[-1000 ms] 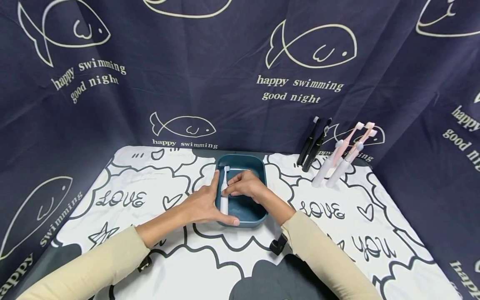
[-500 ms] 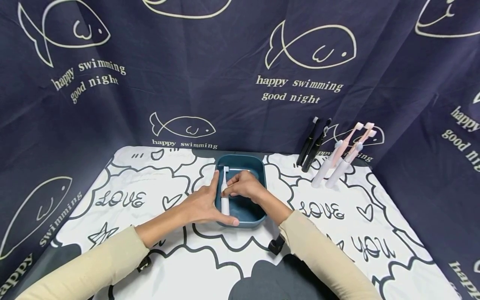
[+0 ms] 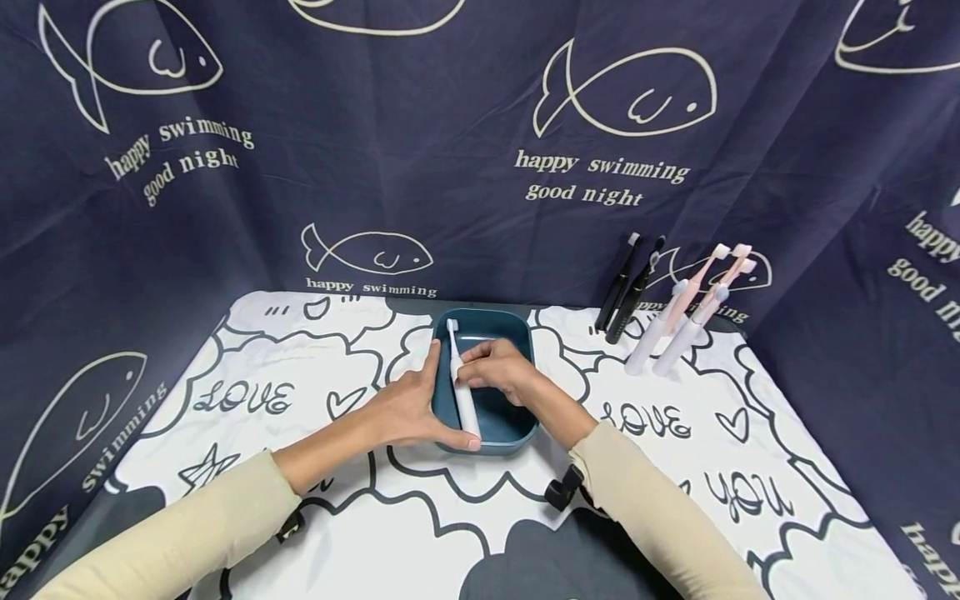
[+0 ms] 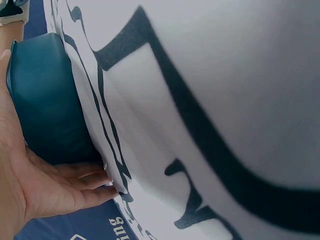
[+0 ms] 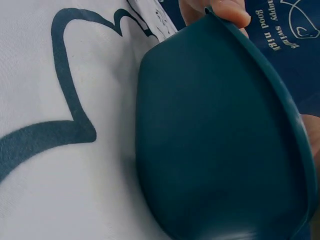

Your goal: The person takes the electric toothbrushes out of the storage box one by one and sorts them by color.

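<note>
While one white toothbrush [image 3: 462, 385] in right grip [image 3: 491, 372], left hand [image 3: 408, 408] flat against one teal tub [image 3: 521, 333]; six toothbrushes [image 3: 670, 307] behind.

Dark navy curtains [image 3: 465, 108] printed with white fish outlines and "happy swimming good night" enclose the desk [image 3: 315, 533] on three sides. A white tablecloth with black cloud, heart and "LOVE" doodles covers it.

The counter [image 3: 247, 517] wore a white cloth with dark cartoon lettering; a teal tray [image 3: 517, 329] sat near the middle of its far edge; black toothbrushes [image 3: 626, 292] and pink-and-white toothbrushes [image 3: 678, 321] stood leaning at its far right corner.
</note>
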`<state>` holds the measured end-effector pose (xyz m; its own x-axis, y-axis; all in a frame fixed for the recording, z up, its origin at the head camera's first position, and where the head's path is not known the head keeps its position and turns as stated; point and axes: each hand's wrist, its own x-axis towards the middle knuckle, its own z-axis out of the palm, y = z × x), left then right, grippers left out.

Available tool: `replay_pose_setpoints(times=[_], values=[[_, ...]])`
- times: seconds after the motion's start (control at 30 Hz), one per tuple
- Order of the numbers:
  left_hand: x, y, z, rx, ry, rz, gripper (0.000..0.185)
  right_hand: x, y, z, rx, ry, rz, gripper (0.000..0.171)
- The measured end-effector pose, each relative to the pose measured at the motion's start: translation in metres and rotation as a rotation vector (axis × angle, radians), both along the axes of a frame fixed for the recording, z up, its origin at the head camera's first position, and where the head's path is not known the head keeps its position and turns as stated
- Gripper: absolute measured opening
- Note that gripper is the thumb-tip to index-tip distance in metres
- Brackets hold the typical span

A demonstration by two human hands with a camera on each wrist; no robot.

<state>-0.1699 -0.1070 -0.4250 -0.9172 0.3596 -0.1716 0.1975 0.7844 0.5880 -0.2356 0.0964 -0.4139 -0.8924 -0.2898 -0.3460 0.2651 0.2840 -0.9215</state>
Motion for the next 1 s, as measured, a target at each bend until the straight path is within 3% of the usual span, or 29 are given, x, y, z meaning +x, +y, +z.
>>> replay_pose_setpoints(times=[0.27,0.5,1.0], values=[[0.0,0.001,0.0,0.011,0.008,-0.006,0.174,-0.002,0.01,0.009,-0.038,0.063,-0.084,0.042],[0.0,0.001,0.0,0.013,0.01,-0.006,0.175,0.0,0.016,0.018,-0.101,0.136,-0.096,0.04],[-0.001,0.0,-0.001,0.006,0.007,-0.009,0.174,0.003,0.037,0.027,-0.388,0.21,-0.141,0.05]])
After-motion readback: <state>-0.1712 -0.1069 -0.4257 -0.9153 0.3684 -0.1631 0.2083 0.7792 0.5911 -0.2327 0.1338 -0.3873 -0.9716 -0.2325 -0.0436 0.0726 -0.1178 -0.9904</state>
